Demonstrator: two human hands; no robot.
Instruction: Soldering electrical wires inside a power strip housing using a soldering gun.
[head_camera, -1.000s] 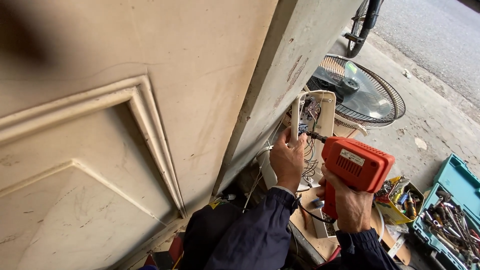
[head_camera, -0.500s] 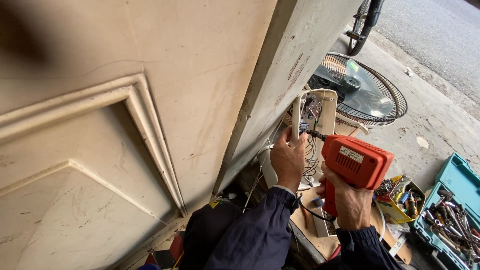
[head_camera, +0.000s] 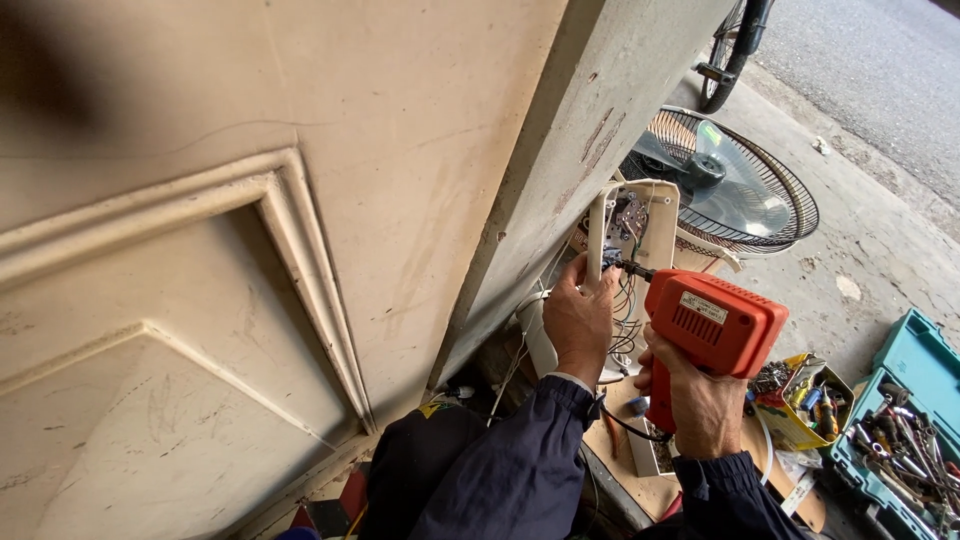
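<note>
Right grip: the right hand (head_camera: 700, 405) is wrapped tight round the handle of an orange pistol-shaped plastic soldering gun (head_camera: 712, 335), fingers pressed together on it, forefinger hidden at the trigger side.
Tip: the gun's dark thin metal tip (head_camera: 628, 267) points to about ten o'clock and sits at the wiring inside the housing; whether it touches a joint I cannot tell.
Left grip: the left hand (head_camera: 578, 315) pinches the edge of the cream plastic open-backed fan control housing (head_camera: 655, 215), thumb and fingers closed round its near wall, holding it upright.
Inside: a tangle of thin coloured wires (head_camera: 628, 310) hangs from a small grey metal switch block (head_camera: 630, 215) at the housing's top.
Step in hand: by the look of it, soldering a wire end to the switch contacts, housing steadied while the tip heats.
Next move calls for: I'd say a steady tip on one contact and no slip of the left fingers, which sit just beside the hot end.
Around, at one o'clock: a round black wire fan guard (head_camera: 770, 175) lying on the concrete floor (head_camera: 880, 250).
At four o'clock: a teal plastic toolbox (head_camera: 915, 355) full of hand tools, and a yellow cardboard box of small parts (head_camera: 805, 405).
At nine o'clock: a large cream panelled door (head_camera: 250, 250) leaning close.
</note>
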